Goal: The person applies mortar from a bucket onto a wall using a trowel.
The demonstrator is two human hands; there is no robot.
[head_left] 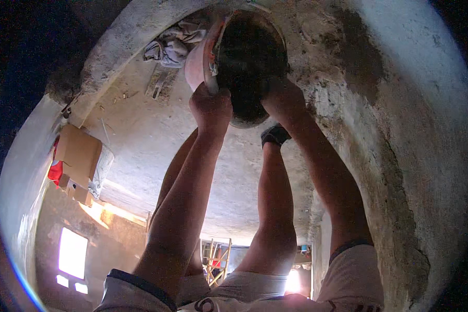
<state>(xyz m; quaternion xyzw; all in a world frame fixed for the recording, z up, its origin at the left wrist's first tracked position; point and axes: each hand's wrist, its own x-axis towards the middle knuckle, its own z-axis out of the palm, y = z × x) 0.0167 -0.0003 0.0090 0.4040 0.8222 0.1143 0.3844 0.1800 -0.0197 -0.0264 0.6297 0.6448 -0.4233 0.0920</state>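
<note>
Rough floor point(140, 125) stretches right of a cardboard box point(78, 151); next, the left grip point(211, 108) is closed on the near-left rim of a dark-mouthed tub point(249, 62), between both hands; at its right side, the right grip point(284, 99) has shadowed fingers, closure unclear.

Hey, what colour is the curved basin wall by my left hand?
Pale pink; the curved basin wall by your left hand shows best in the head view.

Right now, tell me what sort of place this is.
Probably indoors, perhaps a rough storeroom or workroom: a stained, patchy wall on the right, a cardboard box and a bright window opening on the left.
</note>
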